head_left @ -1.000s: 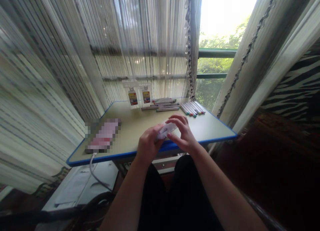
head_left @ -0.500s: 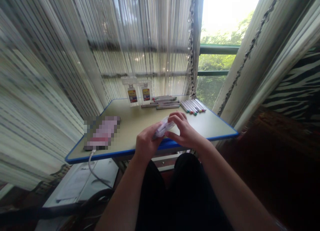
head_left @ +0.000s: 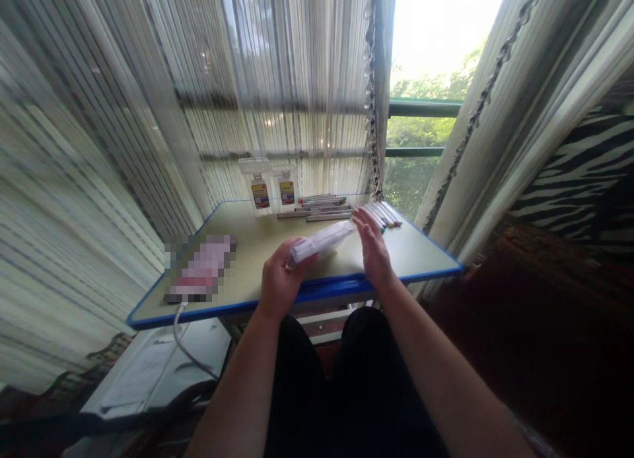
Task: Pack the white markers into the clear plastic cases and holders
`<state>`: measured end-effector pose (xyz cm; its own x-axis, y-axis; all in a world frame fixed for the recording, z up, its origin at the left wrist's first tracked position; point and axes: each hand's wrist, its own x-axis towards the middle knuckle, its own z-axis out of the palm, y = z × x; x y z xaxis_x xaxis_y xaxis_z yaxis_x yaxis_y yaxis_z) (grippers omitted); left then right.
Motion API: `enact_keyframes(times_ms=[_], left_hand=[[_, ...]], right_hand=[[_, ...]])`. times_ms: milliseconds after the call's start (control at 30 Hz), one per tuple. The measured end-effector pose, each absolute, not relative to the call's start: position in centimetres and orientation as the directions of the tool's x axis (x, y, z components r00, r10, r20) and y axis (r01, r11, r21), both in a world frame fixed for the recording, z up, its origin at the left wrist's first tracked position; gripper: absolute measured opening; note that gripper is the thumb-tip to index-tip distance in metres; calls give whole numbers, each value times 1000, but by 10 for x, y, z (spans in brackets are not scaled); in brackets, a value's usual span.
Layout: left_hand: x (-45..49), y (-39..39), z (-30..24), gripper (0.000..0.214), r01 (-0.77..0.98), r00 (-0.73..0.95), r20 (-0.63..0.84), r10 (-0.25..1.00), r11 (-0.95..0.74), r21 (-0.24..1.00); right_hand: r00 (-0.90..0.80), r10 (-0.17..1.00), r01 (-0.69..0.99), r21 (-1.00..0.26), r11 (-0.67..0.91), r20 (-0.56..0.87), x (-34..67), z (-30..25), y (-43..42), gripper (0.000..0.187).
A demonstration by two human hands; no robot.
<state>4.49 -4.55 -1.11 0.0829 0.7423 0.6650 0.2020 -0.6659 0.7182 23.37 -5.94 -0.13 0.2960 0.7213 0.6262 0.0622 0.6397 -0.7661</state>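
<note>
My left hand (head_left: 283, 273) is closed around the near left end of a whitish, partly see-through plastic packet (head_left: 321, 241), held tilted above the front of the table. What the packet contains is too blurred to make out. My right hand (head_left: 372, 248) is at the packet's far right end, fingers stretched out and palm turned toward it; whether the fingertips touch it I cannot tell. Behind the hands lie several markers (head_left: 329, 216) in a loose pile, and more markers (head_left: 384, 214) side by side to the right.
Two clear plastic cases with labels (head_left: 260, 195) stand at the back of the table (head_left: 238, 247), which has a blue edge. A blurred-out phone (head_left: 203, 270) lies at the left, with a white cable (head_left: 177, 332) hanging over the front edge. Curtains (head_left: 297, 68) hang behind.
My right hand has let its fingers straighten and shifted slightly right, off the packet's top. The packet now shows as a longer shape, still in my left hand. The view has shifted slightly.
</note>
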Motion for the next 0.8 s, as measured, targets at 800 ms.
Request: enact_keyframes(times_ms=[800], left_hand=[[59, -41, -9, 86, 655, -39, 867, 496, -643, 397]], right_hand=[[-23, 838, 153, -826, 542, 546, 227, -14, -41, 41]])
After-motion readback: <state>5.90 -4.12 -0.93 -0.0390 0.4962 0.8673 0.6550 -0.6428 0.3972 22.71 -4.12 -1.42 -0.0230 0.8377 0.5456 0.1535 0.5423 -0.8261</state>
